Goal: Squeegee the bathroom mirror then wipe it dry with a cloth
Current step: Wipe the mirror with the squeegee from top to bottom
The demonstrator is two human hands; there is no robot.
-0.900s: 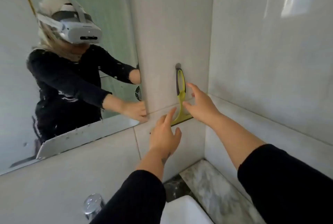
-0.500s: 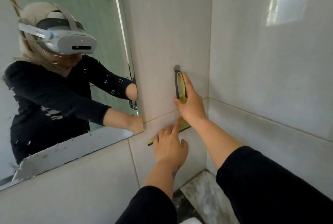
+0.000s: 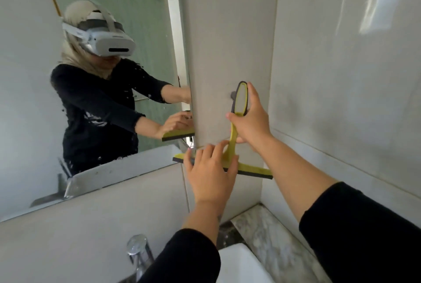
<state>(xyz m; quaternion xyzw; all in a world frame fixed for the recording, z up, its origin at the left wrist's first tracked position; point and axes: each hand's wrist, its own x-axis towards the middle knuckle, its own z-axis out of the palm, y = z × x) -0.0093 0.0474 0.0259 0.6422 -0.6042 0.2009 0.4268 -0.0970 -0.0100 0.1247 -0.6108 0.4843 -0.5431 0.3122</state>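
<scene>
Yellow-green squeegee (image 3: 232, 143) stands upright against the tiled wall (image 3: 227, 32), at 3 o'clock from the mirror (image 3: 91, 77). The right hand (image 3: 250, 118) has its grip wrapped around the handle; the left hand (image 3: 210, 168), fingers spread, rests on the blade bar. A chrome tap (image 3: 137, 250) sits at 6 o'clock.

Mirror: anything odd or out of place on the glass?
Yes. The mirror has white specks scattered over its lower middle, showing against the reflected dark top; it reads as droplets or spatter, not damage. The squeegee, held off the wall hook by the right hand, is not yet on the glass.
</scene>
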